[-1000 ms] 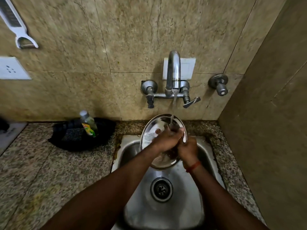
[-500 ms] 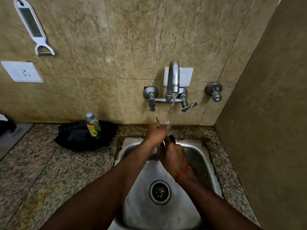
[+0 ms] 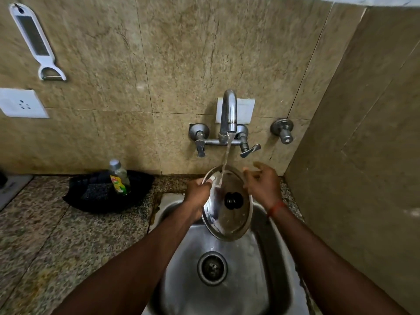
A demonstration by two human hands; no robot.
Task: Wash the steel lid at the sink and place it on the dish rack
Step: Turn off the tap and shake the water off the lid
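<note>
Under the tap (image 3: pixel 228 114), left hand (image 3: pixel 197 192) pinches the round steel lid (image 3: pixel 229 221); right hand (image 3: pixel 264 183) spread loose.

I see before me a wall (image 3: pixel 181 53) of beige marbled tiles with a white socket (image 3: pixel 22 103) and a hanging white peeler (image 3: pixel 34 39) on it, above a speckled granite counter (image 3: pixel 45 235).

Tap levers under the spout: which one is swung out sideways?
The right-hand lever: it angles out to the right, away from the spout, while the left lever hangs straight down.
</note>
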